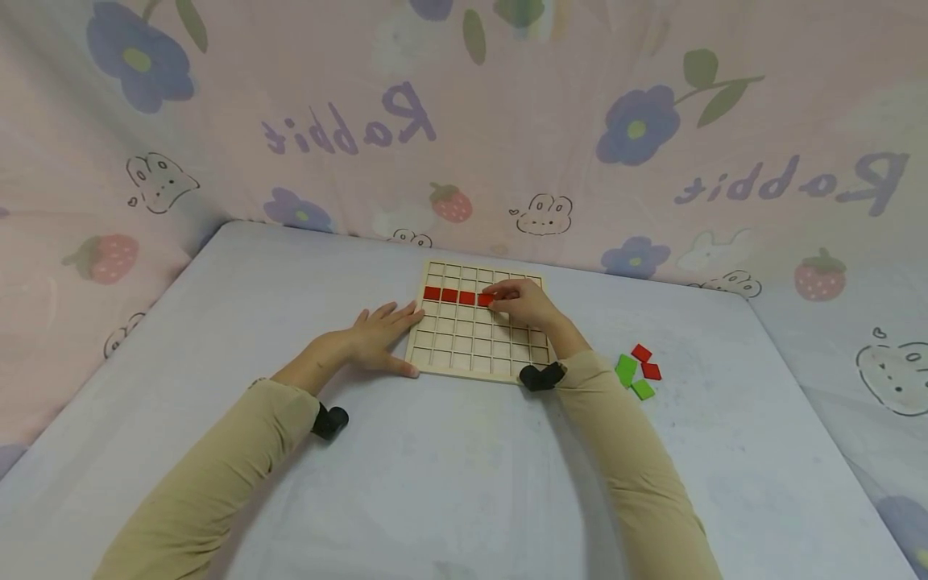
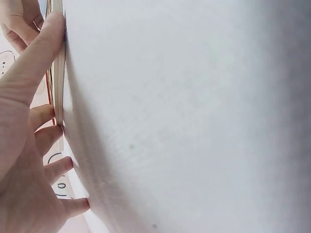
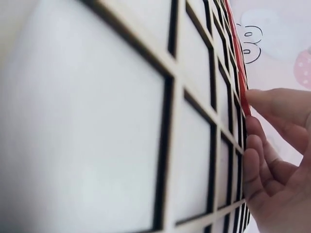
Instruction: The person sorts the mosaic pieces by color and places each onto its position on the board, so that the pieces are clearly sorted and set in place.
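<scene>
One left hand (image 1: pixel 379 337), yours, fingers spread, against the board (image 1: pixel 462 345) at its left side; only your left wrist view gives that side's layered edge. One gridded board: four red tiles (image 1: pixel 449 296) seated in adjoining cells, running from the left. One right hand (image 1: pixel 524 303), yours, thumb and finger pinching the fourth. Loose, far right, head view alone: two red pieces (image 1: pixel 651 371) and some green pieces (image 1: pixel 643 390).

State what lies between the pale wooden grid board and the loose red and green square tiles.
In the head view, the right arm's beige sleeve shows between the board and the tiles.
</scene>
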{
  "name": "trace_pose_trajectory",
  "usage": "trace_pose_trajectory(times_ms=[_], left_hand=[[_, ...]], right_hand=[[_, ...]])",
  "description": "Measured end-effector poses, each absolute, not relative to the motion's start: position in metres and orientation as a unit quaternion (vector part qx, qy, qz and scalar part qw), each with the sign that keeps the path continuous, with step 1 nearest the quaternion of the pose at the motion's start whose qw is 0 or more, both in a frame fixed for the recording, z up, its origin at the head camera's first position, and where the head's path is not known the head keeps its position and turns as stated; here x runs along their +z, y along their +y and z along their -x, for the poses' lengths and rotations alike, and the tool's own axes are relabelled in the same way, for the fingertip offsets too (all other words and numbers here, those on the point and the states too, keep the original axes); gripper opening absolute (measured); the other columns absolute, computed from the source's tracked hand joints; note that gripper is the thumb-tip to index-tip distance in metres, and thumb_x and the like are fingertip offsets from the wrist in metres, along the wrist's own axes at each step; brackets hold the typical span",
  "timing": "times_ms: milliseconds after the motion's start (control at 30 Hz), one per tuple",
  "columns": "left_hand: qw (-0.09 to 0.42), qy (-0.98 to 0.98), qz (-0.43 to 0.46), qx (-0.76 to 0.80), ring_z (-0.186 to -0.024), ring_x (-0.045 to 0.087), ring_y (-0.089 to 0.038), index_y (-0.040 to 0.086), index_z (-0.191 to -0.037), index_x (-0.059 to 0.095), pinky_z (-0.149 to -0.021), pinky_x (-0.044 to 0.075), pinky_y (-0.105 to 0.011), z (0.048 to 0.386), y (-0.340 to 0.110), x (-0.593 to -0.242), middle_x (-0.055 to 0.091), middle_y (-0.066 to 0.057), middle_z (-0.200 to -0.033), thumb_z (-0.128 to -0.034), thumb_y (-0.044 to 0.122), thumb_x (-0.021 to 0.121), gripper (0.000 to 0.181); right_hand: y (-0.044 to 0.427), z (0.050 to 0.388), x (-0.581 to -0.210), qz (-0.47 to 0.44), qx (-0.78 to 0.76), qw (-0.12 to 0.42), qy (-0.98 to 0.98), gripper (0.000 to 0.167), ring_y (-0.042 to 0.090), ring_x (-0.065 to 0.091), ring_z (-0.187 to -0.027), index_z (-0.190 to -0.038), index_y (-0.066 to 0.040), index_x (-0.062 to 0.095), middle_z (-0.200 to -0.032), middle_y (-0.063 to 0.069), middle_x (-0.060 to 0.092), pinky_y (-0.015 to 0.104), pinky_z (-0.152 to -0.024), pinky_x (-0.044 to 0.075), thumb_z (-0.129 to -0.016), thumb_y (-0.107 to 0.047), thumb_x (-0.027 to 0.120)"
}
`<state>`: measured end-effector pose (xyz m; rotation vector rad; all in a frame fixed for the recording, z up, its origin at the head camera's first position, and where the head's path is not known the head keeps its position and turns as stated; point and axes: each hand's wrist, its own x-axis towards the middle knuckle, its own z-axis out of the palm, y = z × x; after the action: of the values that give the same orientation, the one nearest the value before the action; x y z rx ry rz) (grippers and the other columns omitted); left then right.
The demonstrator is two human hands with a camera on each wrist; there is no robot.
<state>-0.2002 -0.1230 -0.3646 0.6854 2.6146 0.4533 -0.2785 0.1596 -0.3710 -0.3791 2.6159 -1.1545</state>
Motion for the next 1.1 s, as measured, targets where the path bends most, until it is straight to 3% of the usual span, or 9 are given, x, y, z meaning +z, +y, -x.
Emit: trace_pose_trajectory(times_ms=[300, 567, 833, 1100], left_hand=[[0.203, 0.935, -0.242, 0.160, -0.147, 0.000, -0.040, 0.010, -0.155, 0.013, -0.113, 0.002, -0.067, 0.198, -0.120, -0.362, 0.004, -0.012, -0.162, -0.0837, 0.050, 0.069, 0.099], [0.203, 0.933, -0.246, 0.165, -0.147, 0.000, -0.041, 0.009, -0.154, 0.013, -0.113, 0.002, -0.067, 0.198, -0.120, -0.362, 0.004, -0.013, -0.162, -0.0842, 0.048, 0.069, 0.098], [0.204, 0.936, -0.243, 0.155, -0.147, -0.001, -0.040, 0.010, -0.155, 0.012, -0.114, 0.002, -0.066, 0.199, -0.120, -0.362, 0.003, -0.012, -0.162, -0.0846, 0.050, 0.067, 0.098], [0.201, 0.935, -0.245, 0.160, -0.147, 0.000, -0.042, 0.009, -0.155, 0.012, -0.113, 0.001, -0.067, 0.200, -0.123, -0.364, 0.003, -0.013, -0.162, -0.0845, 0.049, 0.068, 0.098]], right_hand=[[0.164, 0.276, -0.372, 0.122, -0.426, 0.138, 0.886, 0.034, 0.026, 0.058, -0.110, -0.124, -0.008, 0.064, -0.120, 0.013, 0.064, 0.040, -0.100, 0.044, -0.091, -0.016, 0.065], [0.171, 0.271, -0.369, 0.125, -0.454, 0.131, 0.873, 0.035, 0.025, 0.059, -0.105, -0.127, -0.004, 0.061, -0.120, 0.016, 0.063, 0.026, -0.076, 0.050, -0.093, -0.014, 0.062], [0.182, 0.268, -0.364, 0.131, -0.459, 0.107, 0.872, 0.036, 0.029, 0.059, -0.110, -0.128, -0.003, 0.060, -0.124, 0.018, 0.061, 0.037, -0.091, 0.049, -0.093, -0.014, 0.062], [0.191, 0.260, -0.357, 0.127, -0.470, 0.102, 0.867, 0.038, 0.031, 0.058, -0.112, -0.128, -0.001, 0.059, -0.128, 0.021, 0.057, 0.035, -0.088, 0.052, -0.092, -0.011, 0.061]])
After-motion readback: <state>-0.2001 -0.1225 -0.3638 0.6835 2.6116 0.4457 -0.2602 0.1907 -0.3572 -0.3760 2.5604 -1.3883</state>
